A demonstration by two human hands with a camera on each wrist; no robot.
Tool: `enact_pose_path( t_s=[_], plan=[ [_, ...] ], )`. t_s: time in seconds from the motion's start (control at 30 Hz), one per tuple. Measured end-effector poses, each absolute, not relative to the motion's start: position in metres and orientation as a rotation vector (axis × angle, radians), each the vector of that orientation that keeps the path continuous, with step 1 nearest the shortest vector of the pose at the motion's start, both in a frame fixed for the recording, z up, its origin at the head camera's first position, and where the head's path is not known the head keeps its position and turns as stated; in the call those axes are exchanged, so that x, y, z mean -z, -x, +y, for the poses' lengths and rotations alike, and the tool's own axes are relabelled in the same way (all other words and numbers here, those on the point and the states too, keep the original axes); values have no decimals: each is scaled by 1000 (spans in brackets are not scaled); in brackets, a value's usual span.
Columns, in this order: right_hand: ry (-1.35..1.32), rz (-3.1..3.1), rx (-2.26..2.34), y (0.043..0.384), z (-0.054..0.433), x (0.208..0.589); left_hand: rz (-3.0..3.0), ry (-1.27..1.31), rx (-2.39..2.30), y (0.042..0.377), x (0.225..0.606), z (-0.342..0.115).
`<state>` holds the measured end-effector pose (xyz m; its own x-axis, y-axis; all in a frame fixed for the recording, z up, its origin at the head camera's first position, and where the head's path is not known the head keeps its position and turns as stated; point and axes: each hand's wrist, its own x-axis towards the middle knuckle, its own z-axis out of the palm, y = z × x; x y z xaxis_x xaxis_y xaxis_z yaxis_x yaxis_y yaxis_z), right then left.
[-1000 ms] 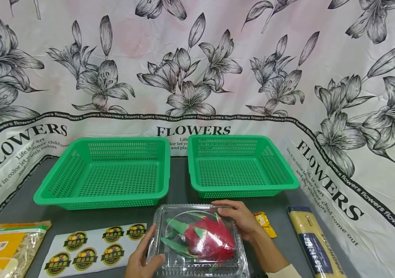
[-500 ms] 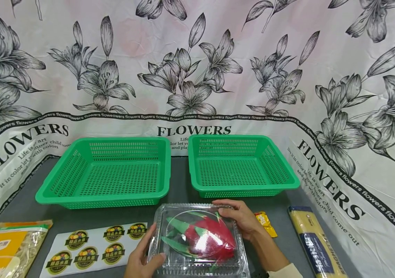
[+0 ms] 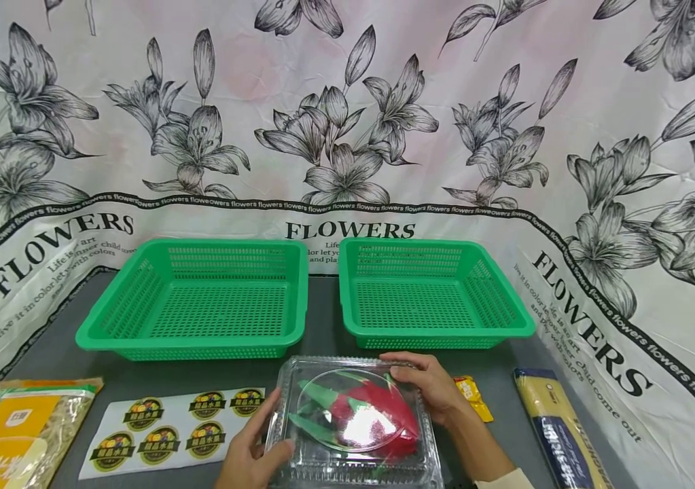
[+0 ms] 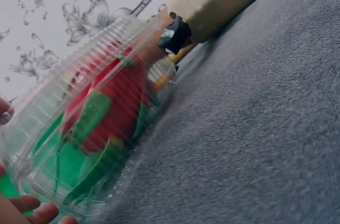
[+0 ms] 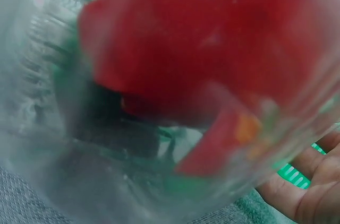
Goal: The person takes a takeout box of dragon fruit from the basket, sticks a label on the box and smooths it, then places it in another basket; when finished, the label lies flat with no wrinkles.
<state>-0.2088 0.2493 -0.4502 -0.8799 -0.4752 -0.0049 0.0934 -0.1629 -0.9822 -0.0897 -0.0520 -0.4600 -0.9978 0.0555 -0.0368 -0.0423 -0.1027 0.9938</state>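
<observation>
A clear plastic clamshell box (image 3: 284, 414) sits at the front middle of the table in the head view, its lid down. Inside lies a red dragon fruit (image 3: 378, 414) with green scales pointing left. My left hand (image 3: 254, 449) grips the box's left side, thumb over the lid edge and fingers along the wall. At the far right corner my right hand (image 3: 433, 388) holds it, thumb on the lid. In the left wrist view, fingertips (image 4: 43, 213) lie at the box's lower edge. The dragon fruit (image 5: 207, 38) fills much of the right wrist view, blurred through the plastic.
Two green baskets (image 3: 212, 352) (image 3: 439, 339) stand behind the box. Left of it lie a sheet of round stickers (image 3: 170, 462) and a bagged dry food pack (image 3: 23, 435). A small yellow packet (image 3: 474, 399) and a spaghetti pack (image 3: 558, 428) lie to the right.
The head view has turned slightly left, so everything appears a little further right. Both hands keep the same hold on the box.
</observation>
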Motion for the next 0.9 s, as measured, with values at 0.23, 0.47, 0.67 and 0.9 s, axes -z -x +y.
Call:
enact_pose_path(
  t_s=[0.23,0.47,0.67,0.9],
  plan=[
    [425,1721,2105,209,248,451,2281,75,-2162,90,452,-63],
    [414,1717,2104,209,249,451,2399,13,-2201,91,442,-82],
    [425,1722,2101,209,250,452,2529,-98,-2212,91,440,-98],
    [435,1697,2119,208,249,450,2644,-112,-2197,90,437,-115]
  ],
)
